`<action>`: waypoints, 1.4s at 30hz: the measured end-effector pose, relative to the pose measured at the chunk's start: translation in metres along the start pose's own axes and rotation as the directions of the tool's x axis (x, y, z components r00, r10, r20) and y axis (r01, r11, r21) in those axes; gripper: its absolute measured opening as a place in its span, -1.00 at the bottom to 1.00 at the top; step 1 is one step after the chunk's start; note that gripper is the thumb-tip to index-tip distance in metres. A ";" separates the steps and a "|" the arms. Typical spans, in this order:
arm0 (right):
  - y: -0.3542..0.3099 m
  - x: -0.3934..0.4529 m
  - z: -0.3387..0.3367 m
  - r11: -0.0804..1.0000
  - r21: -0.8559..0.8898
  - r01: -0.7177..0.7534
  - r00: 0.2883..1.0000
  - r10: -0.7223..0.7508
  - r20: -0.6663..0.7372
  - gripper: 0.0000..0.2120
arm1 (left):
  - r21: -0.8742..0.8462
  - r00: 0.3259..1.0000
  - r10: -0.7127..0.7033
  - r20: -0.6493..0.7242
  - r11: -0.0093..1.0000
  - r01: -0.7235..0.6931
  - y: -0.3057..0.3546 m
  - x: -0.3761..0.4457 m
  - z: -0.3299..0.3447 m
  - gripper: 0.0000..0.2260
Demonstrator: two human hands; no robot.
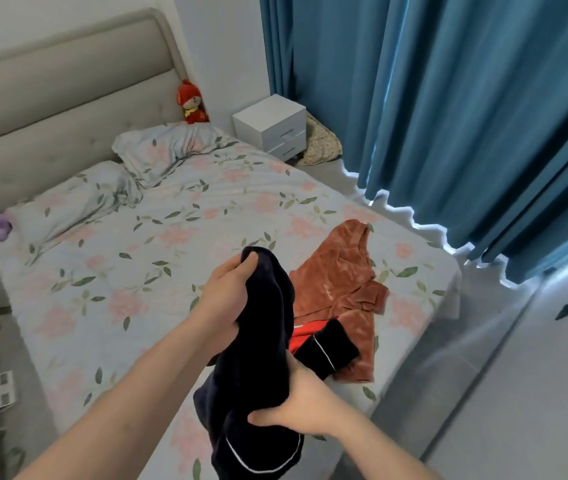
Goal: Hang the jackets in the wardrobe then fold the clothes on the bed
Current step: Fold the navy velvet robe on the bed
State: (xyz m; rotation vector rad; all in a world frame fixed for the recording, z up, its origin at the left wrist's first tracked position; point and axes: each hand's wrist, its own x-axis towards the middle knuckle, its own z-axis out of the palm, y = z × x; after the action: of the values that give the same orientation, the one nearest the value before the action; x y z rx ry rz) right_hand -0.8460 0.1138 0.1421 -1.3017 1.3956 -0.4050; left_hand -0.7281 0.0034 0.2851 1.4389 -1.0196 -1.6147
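The left hand (228, 289), at frame centre, grips the upper bunch of a dark top (258, 368), its fingers curled over the cloth's highest fold. The right hand (301, 401), lower and a little to the right, clamps the same top further down, thumb pressed across the front of the fabric. The top hangs between the two hands and below the right one, above the near edge of the bed (137, 237); thin white piping runs along its hem at the bottom of the frame and along a cuff to the right. Just right of the hands, a rust top (341, 289) lies spread flat on the sheet, with small pale writing on its chest, too small to read. A red cloth (305, 336) shows between the dark cuff and the rust top. Two pillows (158, 150) lie at upper left, a red doll (190, 102) sits by the headboard, a nightstand (270, 128) stands beyond, and blue curtains (466, 116) fill the upper right.
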 end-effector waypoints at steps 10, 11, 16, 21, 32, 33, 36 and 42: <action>0.004 0.009 0.053 0.925 0.373 -0.070 0.912 0.211 -0.353 -0.62 | 0.473 0.984 0.176 -0.018 0.869 -0.147 -0.052 -0.008 -0.110 -0.77; -0.002 0.010 0.059 0.897 0.438 -0.060 0.909 0.230 -0.347 -0.64 | 0.569 0.984 0.174 0.047 0.805 -0.170 -0.063 -0.018 -0.126 -0.77; -0.042 -0.001 0.109 0.740 0.668 -0.078 0.903 0.336 -0.266 -0.20 | 0.784 0.853 -0.163 0.495 0.507 -0.358 -0.120 -0.084 -0.208 -0.53; -0.091 -0.037 0.185 0.756 0.653 -0.040 0.898 0.314 -0.308 -0.27 | 0.574 0.772 -0.048 0.633 0.698 -0.428 -0.166 -0.145 -0.285 -0.35; -0.152 -0.148 0.335 0.828 0.559 0.043 0.861 0.253 -0.440 -0.62 | 0.265 0.890 0.169 0.423 0.916 -0.300 -0.120 -0.232 -0.378 -0.82; -0.152 -0.157 0.344 0.850 0.526 0.029 0.874 0.234 -0.426 -0.59 | 0.242 0.906 0.172 0.387 0.929 -0.280 -0.118 -0.233 -0.381 -0.83; -0.143 -0.170 0.368 0.903 0.429 -0.024 0.922 0.186 -0.339 -0.50 | 0.196 0.943 0.157 0.295 0.956 -0.220 -0.115 -0.243 -0.390 -0.87; -0.147 -0.155 0.436 0.985 0.151 -0.084 0.988 0.103 -0.117 -0.13 | 0.062 0.964 0.077 0.255 0.994 -0.095 -0.122 -0.275 -0.418 -0.82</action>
State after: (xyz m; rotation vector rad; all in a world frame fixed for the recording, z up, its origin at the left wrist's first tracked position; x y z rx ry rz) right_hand -0.4431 0.3775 0.2006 -1.1035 1.4961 -0.5211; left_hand -0.2859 0.2657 0.2634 1.2382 -1.2805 -1.7429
